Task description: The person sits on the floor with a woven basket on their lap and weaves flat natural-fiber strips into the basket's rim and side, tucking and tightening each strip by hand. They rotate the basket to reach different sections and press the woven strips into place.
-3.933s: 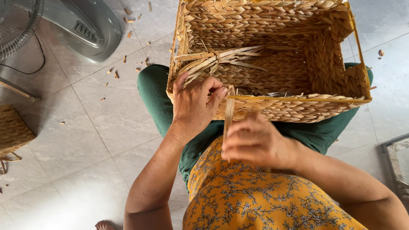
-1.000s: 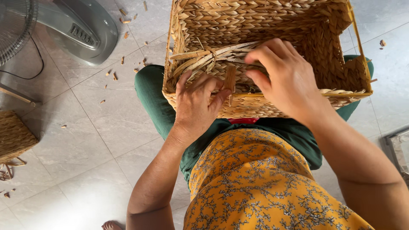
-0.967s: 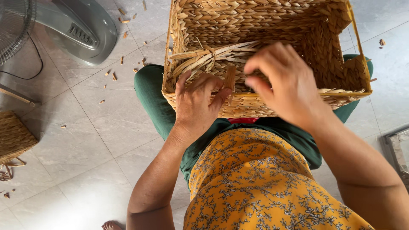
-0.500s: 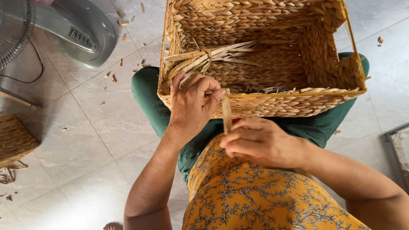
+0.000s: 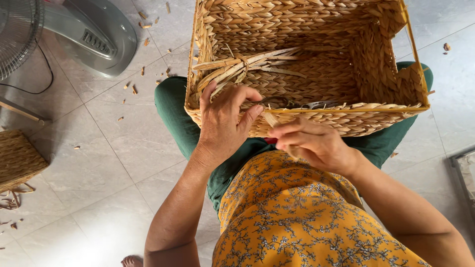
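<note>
Since half a second ago the right hand has drawn slightly closer to the basket rim, and the flat fibre strand it pinches now runs shorter and tauter between the two hands. The woven basket rests on the person's lap over green trousers, its open mouth facing up toward 12 o'clock, its near rim at the centre of the view.

The left hand grips that rim from the 9 o'clock side, fingers curled over the edge and the thumb pressing where the strand enters the weave. The right hand is closed on the strand just at 3 o'clock of the left thumb, the two hands almost touching.

To do this step well, it seems best to keep the left thumb firm on the entry point so the braid does not loosen, and to pull the strand low along the rim, evenly, not jerking, since the dry fibre looks liable to split. Loose strands lie inside the basket at 12 o'clock. A fan base stands at 10 o'clock on the tiled floor.
</note>
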Available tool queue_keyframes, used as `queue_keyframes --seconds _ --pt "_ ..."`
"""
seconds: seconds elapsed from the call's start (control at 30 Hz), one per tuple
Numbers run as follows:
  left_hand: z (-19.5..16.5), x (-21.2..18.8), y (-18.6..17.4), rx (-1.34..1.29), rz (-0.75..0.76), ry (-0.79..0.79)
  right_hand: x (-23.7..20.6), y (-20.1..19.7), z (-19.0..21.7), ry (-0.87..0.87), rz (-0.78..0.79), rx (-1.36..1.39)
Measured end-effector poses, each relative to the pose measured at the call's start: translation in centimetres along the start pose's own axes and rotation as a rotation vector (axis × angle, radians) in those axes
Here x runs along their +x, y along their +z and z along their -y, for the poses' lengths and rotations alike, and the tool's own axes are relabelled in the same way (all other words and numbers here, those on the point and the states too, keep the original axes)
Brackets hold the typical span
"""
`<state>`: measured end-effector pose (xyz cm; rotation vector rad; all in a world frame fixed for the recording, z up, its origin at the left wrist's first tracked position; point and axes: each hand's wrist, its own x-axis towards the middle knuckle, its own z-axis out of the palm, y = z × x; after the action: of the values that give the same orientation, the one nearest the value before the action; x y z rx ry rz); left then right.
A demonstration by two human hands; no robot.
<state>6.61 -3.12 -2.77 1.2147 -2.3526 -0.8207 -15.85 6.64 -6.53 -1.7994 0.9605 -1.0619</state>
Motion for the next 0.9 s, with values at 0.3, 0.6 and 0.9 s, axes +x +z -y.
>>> queue_keyframes --seconds 0.3,0.6,0.9 --pt "0.3 -0.3 -0.1 0.049 0.080 0.101 -1.1 -0.6 1.9 -0.039 -0.049 -0.115" --pt "0.3 -0.6 0.6 0.109 -0.074 0.207 2.4 1.5 4.8 -0.154 -0.076 -0.211" --pt "-1.0 0.9 0.6 0.076 0.035 -0.072 9.4 -1.8 2.3 0.321 -0.428 -0.056"
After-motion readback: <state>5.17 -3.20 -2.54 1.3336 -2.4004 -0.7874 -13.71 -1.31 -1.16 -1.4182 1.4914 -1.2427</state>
